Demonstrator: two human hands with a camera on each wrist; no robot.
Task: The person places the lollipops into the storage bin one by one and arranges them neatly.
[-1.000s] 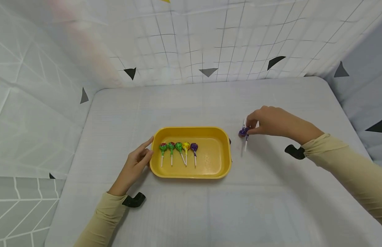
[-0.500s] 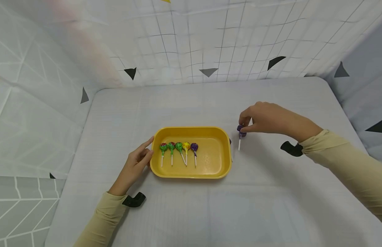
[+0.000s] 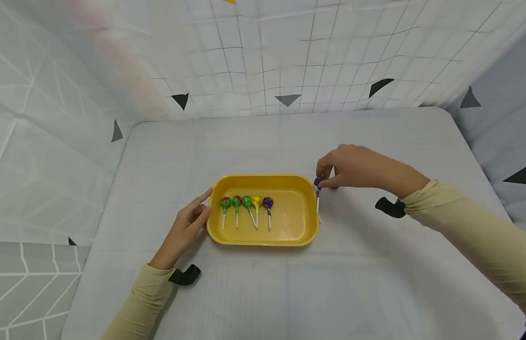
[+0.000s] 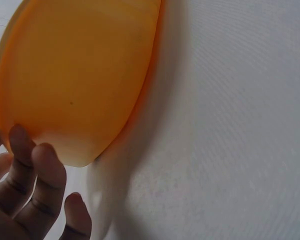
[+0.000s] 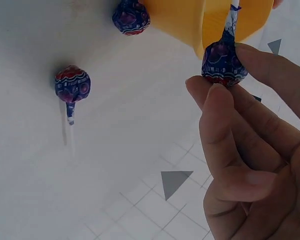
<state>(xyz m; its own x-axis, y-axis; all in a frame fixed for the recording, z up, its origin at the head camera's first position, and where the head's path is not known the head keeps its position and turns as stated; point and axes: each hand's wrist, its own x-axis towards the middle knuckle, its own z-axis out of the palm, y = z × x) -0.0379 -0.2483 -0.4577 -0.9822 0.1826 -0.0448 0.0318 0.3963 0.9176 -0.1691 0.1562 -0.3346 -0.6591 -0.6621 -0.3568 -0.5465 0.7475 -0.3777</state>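
Observation:
My right hand point(image 3: 360, 165) pinches a purple-wrapped lollipop point(image 5: 222, 62) by its candy head, at the right rim of a yellow tray point(image 3: 263, 241). The white stick points toward the near side in the head view. Fingertips of my left hand point(image 3: 186, 229) touch the tray's left end; in the left wrist view the fingers point(image 4: 49, 167) lie against its outer wall. Inside the tray, several lollipops stand in a row, sticks toward me: red-and-green ones point(image 3: 225, 202), a green one point(image 3: 246, 201), a yellow one point(image 3: 256, 201) and a purple one point(image 3: 268, 203).
In the right wrist view, one purple lollipop point(image 5: 72, 85) lies on the white-covered table point(image 3: 263, 293), and another lollipop point(image 5: 131, 17) sits close against the tray's outside. White sheets point(image 3: 245, 56) with grid lines and dark triangles rise behind the table.
My right hand has moved left with the purple lollipop, from the table on the right to the tray's right rim. The left hand and the tray have stayed put.

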